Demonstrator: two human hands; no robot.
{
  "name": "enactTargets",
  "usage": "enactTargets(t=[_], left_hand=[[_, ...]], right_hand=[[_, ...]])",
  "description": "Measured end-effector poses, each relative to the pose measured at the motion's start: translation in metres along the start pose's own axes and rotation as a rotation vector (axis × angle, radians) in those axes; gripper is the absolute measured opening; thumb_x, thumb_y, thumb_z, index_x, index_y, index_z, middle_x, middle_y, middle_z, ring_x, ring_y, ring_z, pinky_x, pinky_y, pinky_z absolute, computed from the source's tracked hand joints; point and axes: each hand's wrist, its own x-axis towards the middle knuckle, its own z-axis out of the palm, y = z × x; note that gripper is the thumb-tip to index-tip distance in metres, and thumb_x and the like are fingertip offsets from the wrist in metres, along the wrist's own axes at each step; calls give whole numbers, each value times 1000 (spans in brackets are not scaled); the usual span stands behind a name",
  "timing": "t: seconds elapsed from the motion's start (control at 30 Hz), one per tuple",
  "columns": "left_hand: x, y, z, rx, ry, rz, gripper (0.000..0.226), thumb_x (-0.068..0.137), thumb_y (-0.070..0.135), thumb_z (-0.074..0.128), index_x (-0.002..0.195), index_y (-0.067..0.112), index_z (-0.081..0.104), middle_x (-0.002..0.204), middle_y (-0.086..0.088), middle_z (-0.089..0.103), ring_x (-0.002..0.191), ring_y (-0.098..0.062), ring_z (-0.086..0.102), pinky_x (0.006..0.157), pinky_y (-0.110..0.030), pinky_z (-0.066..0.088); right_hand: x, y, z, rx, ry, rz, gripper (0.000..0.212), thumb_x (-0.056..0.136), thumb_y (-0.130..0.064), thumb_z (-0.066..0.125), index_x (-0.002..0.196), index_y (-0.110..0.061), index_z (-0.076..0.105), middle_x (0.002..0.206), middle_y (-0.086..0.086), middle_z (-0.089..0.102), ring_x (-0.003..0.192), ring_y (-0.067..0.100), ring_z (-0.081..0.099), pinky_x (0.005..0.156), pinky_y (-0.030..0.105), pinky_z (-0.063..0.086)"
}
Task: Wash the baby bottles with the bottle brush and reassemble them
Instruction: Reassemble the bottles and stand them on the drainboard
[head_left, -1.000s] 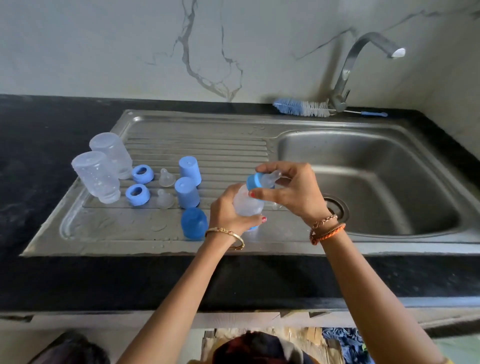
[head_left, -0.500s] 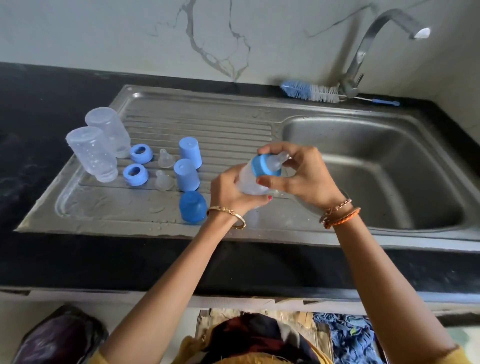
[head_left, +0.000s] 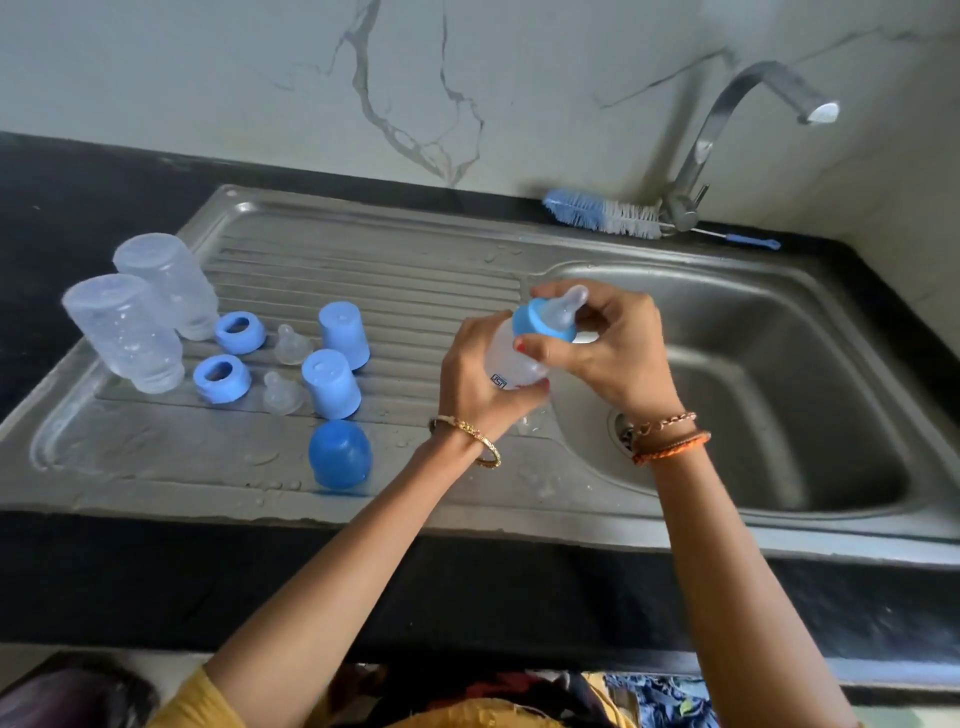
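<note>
Fingers (head_left: 535, 349) of right hand (head_left: 610, 348) grip blue collar (head_left: 543, 325); left hand (head_left: 480, 382) grips clear bottle (head_left: 511, 364) above sink (head_left: 779, 291) edge.

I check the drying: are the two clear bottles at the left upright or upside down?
Upside down: both clear bottles stand on their threaded necks, closed bases up.

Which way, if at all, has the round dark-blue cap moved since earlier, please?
No. The round dark-blue cap still stands on the drainboard just in front of the nearer light-blue cap; only the camera shifted.
</note>
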Motion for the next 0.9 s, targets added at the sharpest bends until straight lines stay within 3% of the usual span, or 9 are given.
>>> enactTargets(t=[0.17,0.27,0.33,0.4,0.5,0.6,0.7,0.8,0.9], left_hand=[[2,-16,22,-15,103,-30,51,49,38,68,91,9,62,87,4,56,81,-5,52,73,-3,38],[17,-11,14,-84,-131,-149,47,39,38,69,82,28,53,82,5,59,75,-14,57,66,-17,49],[29,-6,5,-85,-306,-205,41,36,41,66,73,30,52,70,10,56,65,-10,52,56,-17,42],[36,0,-3,-74,-359,-219,40,34,42,65,70,28,54,65,11,54,60,-7,50,55,-18,41],[30,0,3,48,-174,-189,31,41,32,68,67,28,53,62,12,53,55,-2,50,50,-9,36],[17,-17,13,90,-12,-120,51,41,38,69,87,15,65,80,0,66,75,-15,62,62,-22,46],[16,-19,10,86,-26,-150,54,40,38,67,88,14,64,82,-1,65,75,-17,61,62,-22,46],[26,-8,4,63,-327,-156,44,41,33,67,80,16,61,74,3,59,66,-11,54,57,-21,43],[31,-3,5,83,-341,-149,32,43,27,68,72,25,54,67,9,55,58,-3,50,53,-15,39]], right_hand=[[-1,13,31,-77,269,64,44,54,-54,65,79,-18,61,76,-3,59,67,8,52,63,17,42],[15,16,11,32,-102,71,50,53,-44,74,98,-39,53,105,-1,55,99,15,55,86,31,48],[25,16,-11,231,-418,35,70,62,-15,75,123,-26,44,120,0,50,106,3,54,88,21,47],[30,15,-18,348,-541,8,63,69,1,64,127,-9,41,121,0,52,106,-4,54,86,14,44],[24,21,0,356,-305,37,44,71,-7,66,114,-12,53,107,-6,60,96,-5,56,83,16,46],[5,31,29,223,-15,82,36,65,-23,74,97,-35,59,90,-24,64,87,-7,58,85,25,50],[15,34,23,306,-129,65,52,60,-15,77,107,-25,58,106,-17,61,94,-7,57,86,21,48],[36,35,4,379,-367,-39,83,56,-7,78,128,-15,40,128,-7,49,115,-5,49,91,12,40],[42,28,5,419,-408,5,62,63,5,69,118,-16,51,100,-10,69,105,2,59,81,16,48]])
